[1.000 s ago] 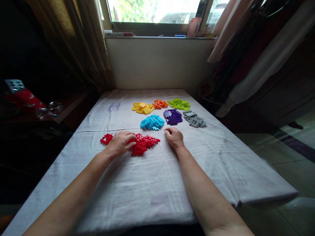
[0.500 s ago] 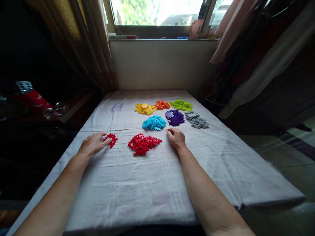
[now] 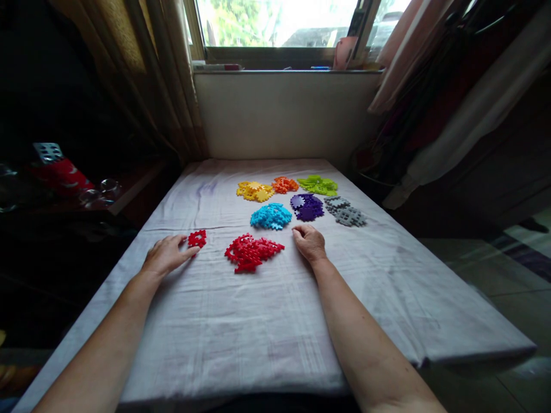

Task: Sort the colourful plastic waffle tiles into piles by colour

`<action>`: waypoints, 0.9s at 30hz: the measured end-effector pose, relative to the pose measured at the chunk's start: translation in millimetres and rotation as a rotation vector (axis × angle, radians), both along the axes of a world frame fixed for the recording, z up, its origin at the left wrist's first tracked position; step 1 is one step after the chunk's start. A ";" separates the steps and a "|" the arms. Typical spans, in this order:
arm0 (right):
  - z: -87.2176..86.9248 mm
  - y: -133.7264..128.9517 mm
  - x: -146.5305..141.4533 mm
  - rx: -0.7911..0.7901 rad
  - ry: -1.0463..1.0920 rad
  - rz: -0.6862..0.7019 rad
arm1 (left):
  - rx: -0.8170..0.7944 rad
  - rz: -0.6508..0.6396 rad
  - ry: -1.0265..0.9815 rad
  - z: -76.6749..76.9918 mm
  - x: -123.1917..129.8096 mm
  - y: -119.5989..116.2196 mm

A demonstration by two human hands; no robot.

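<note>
My left hand [image 3: 167, 254] rests at the left of the table, thumb and fingers apart. Its fingertips are at the edge of a small group of red plastic interlocking pieces [image 3: 197, 237], the thumb touching or nearly touching the lower side. To the right lies a larger pile of red interlocking pieces [image 3: 252, 252]. My right hand [image 3: 310, 242] sits closed on the cloth, right of that pile, with nothing visible in its curled fingers. Just beyond it are a blue pile [image 3: 271, 216] and a purple pile [image 3: 307, 206] of similar pieces.
Farther back lie yellow [image 3: 255, 191], orange [image 3: 284, 184] and lime-green [image 3: 317, 184] piles, with grey pieces [image 3: 349, 215] on the right. A pale cloth [image 3: 241, 338] covers the table. Curtains [image 3: 172, 86] and a window [image 3: 275, 23] stand behind; glasses [image 3: 101, 194] are at the left.
The small red group by my left hand has turned and shows more clearly, with the fingers drawn off its top. My right hand keeps its pose. The view has shifted slightly.
</note>
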State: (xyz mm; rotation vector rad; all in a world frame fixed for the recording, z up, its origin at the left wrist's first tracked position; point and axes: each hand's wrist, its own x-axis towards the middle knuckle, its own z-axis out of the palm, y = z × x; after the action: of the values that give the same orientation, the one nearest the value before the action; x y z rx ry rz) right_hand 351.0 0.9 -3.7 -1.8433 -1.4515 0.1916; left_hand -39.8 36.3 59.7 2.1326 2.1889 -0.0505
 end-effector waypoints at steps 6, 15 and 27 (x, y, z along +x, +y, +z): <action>-2.0 0.9 0.9 0.012 -0.016 0.003 | 0.017 0.059 0.070 8.7 28.3 -6.6; -0.8 0.6 0.5 -0.003 0.000 0.000 | 0.037 0.064 -0.031 4.5 26.0 1.6; -3.2 1.7 1.6 0.016 0.004 0.002 | 0.082 -0.014 0.011 2.0 37.6 16.1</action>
State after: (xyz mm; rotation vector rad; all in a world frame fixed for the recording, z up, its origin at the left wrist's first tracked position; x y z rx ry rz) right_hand 352.7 2.5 -6.9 -1.8272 -1.4484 0.1842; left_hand -2.2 52.4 61.7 2.1947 2.2199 0.0262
